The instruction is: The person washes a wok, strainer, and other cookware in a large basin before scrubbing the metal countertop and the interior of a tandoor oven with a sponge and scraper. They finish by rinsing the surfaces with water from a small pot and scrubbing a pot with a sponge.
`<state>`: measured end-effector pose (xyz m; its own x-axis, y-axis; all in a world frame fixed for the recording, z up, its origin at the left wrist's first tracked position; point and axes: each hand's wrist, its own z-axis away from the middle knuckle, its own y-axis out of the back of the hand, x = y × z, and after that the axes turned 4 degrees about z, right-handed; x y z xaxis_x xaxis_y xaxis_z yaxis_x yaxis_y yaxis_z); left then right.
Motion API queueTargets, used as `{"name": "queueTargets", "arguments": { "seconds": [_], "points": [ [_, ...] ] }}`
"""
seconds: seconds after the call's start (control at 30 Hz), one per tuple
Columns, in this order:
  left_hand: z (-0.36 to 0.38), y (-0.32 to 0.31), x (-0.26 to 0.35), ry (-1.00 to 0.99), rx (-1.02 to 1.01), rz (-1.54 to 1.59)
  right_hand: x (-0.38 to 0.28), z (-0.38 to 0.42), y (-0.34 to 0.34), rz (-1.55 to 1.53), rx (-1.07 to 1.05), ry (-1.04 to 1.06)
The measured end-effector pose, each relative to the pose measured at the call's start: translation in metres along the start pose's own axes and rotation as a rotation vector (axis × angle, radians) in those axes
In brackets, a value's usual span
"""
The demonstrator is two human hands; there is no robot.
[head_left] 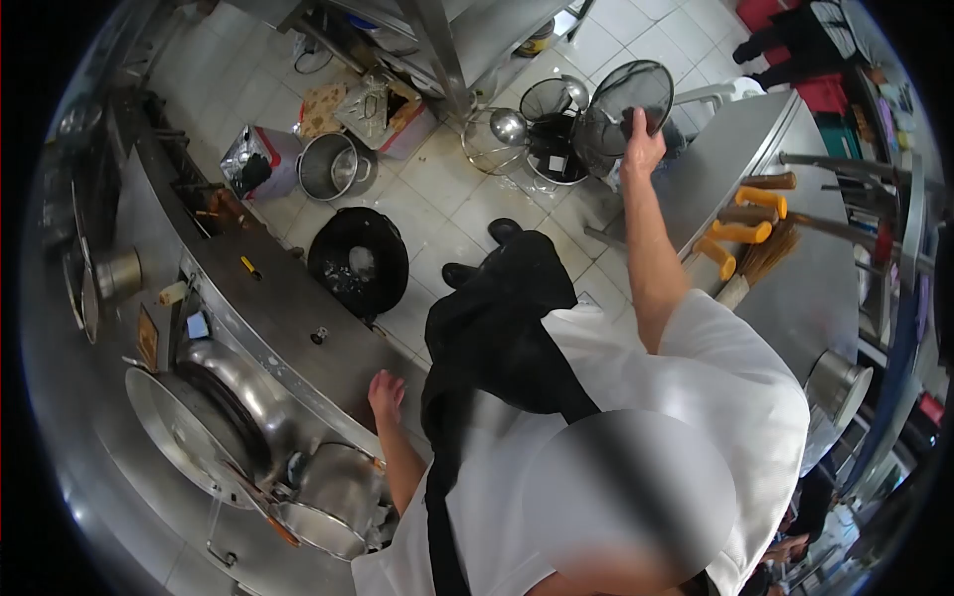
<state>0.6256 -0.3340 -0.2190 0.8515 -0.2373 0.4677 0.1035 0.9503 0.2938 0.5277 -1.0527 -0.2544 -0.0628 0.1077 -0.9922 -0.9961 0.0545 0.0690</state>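
My right hand [642, 151] is stretched forward, fingers wrapped around a dark round mesh strainer [636, 87]. Below and beside it, on the floor, stands a dark pot [556, 167] with more strainers and ladles in and around it; a shiny ladle [508, 126] lies across a wire strainer. My left hand [387, 394] hangs beside the steel counter edge [348, 363], its fingers apart and holding nothing. A large black wok [359, 260] with some water in it rests on the tiled floor ahead of my shoes.
A metal pot [328, 166] and square tins [260, 159] stand on the floor. To the left, a steel sink counter holds large pans [214, 427] and a pot [340, 487]. Yellow-handled tools [740, 231] and a brush [770, 253] lie on the right table. Another person [795, 45] stands beyond.
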Motion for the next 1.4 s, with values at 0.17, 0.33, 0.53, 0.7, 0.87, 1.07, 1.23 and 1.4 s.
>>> {"name": "queueTargets", "arguments": {
  "seconds": [0.17,0.33,0.53,0.7,0.87,1.07,1.23,1.4],
  "points": [
    [0.018,0.001,-0.027,-0.015,-0.033,0.137,0.120,0.035,0.034,0.516,0.415,-0.632],
    [0.110,-0.002,0.045,-0.363,0.124,0.342,0.207,0.073,0.040,1.051,-0.912,-0.445],
    [0.174,0.149,0.152,-1.023,0.752,0.165,0.253,0.094,-0.050,0.899,-1.491,-0.264],
    [0.132,0.347,0.203,-1.000,1.421,0.028,0.107,0.179,-0.205,1.266,-1.445,-0.088],
    [0.011,0.494,0.229,-0.435,0.937,-0.219,0.077,0.253,-0.338,1.129,-1.609,0.425],
    [-0.064,0.490,0.281,-0.056,0.743,-0.725,-0.154,0.643,-0.357,0.396,-1.953,1.098],
    [-0.078,0.483,0.272,-0.207,0.938,-0.408,-0.234,0.891,-0.406,-0.466,-2.001,1.385],
    [-0.040,0.510,0.255,-0.592,0.489,0.254,-0.184,1.033,-0.478,0.383,-1.850,1.510]
  ]
}}
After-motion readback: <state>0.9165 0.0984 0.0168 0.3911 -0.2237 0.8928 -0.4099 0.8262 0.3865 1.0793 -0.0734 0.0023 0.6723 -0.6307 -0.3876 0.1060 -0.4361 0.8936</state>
